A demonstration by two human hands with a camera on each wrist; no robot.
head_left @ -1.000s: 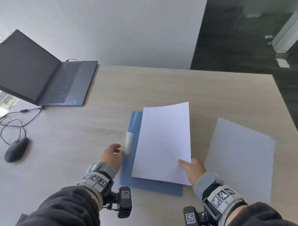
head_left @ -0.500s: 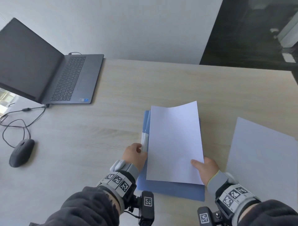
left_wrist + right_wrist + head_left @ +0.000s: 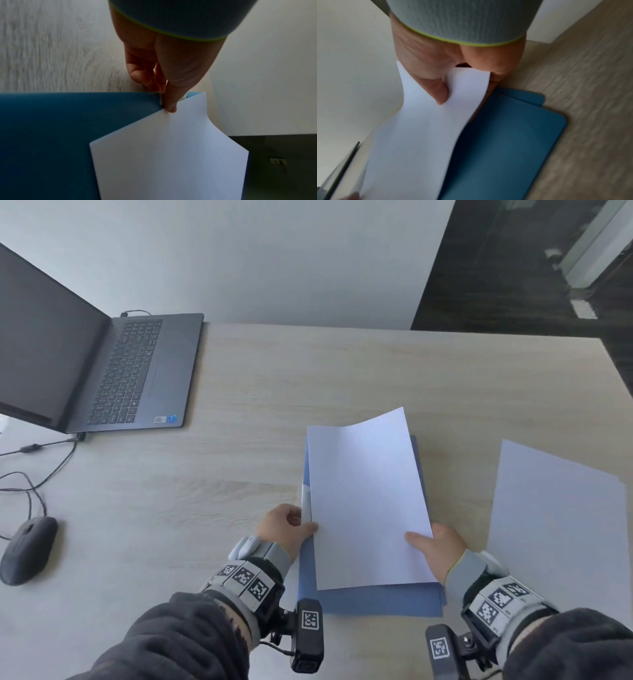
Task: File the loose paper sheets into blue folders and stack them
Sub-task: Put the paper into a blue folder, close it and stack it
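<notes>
Curling at its far edge, a white sheet (image 3: pixel 366 501) lies over the blue folder (image 3: pixel 376 601) at lower centre. Right hand (image 3: pixel 435 546) pinches its near corner — left hand (image 3: pixel 284 529) pinches the folder's white clip (image 3: pixel 306 505), thumb on the sheet's edge.

On the desk (image 3: pixel 239 474), the folder (image 3: pixel 376 601) lies near the front edge, with a sheet (image 3: pixel 366 501) over it. A second sheet (image 3: pixel 555 525) lies to its right. The laptop (image 3: pixel 137 371) stands at the rear left, the mouse (image 3: pixel 27 549) before it.
</notes>
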